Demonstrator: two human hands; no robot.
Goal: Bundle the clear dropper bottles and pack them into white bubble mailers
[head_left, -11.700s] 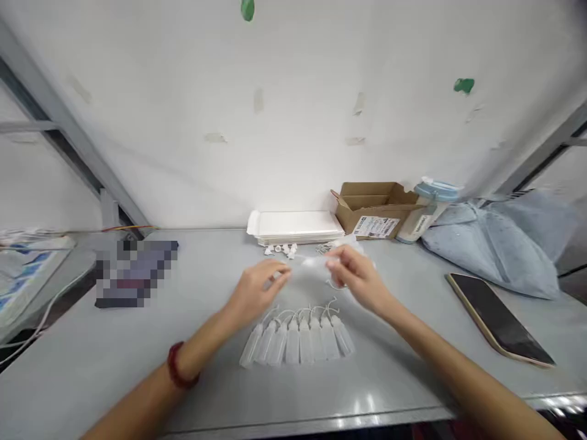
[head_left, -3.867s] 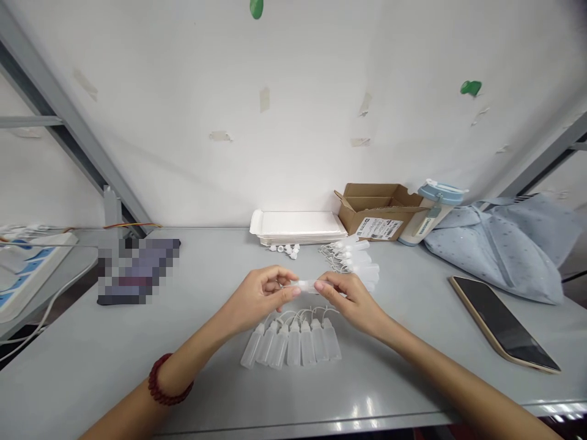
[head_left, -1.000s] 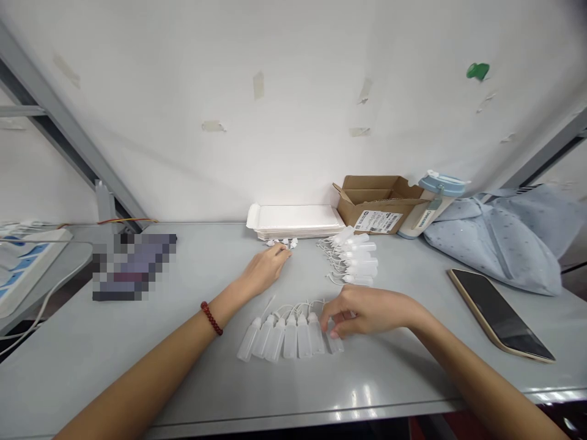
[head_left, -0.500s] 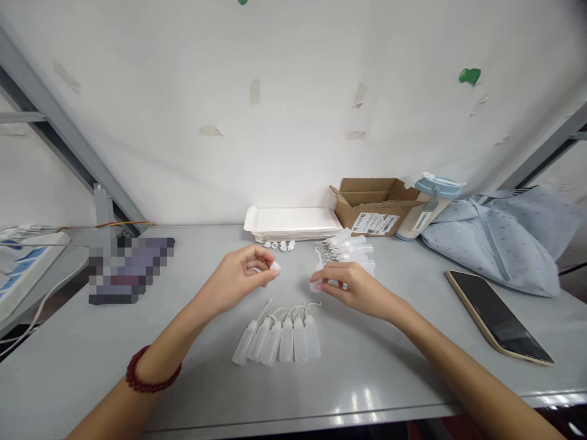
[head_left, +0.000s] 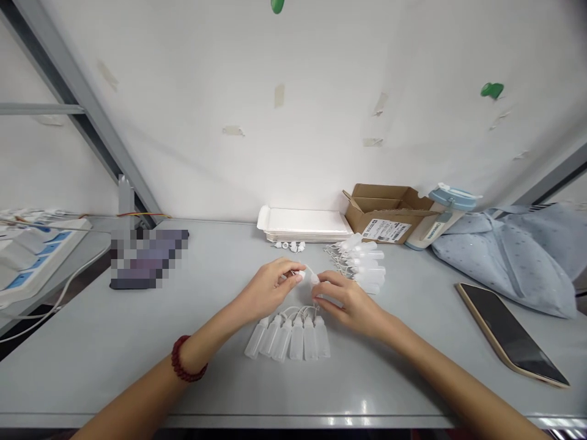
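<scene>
Left hand (head_left: 270,287) pinching small cap (head_left: 300,275), right hand (head_left: 346,302) pinching bottle (head_left: 315,281). Risk: cap slipping, rolling across table (head_left: 137,348); elbowing bottle row (head_left: 288,336).

A small assembly workbench: grey table (head_left: 114,342), rows of plastic bottles (head_left: 293,336), cardboard box (head_left: 389,211), power strip (head_left: 32,256).

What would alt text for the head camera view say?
Both hands, left hand and right hand, pinch a small white bottle above a row of bottles lying on a grey table.
</scene>
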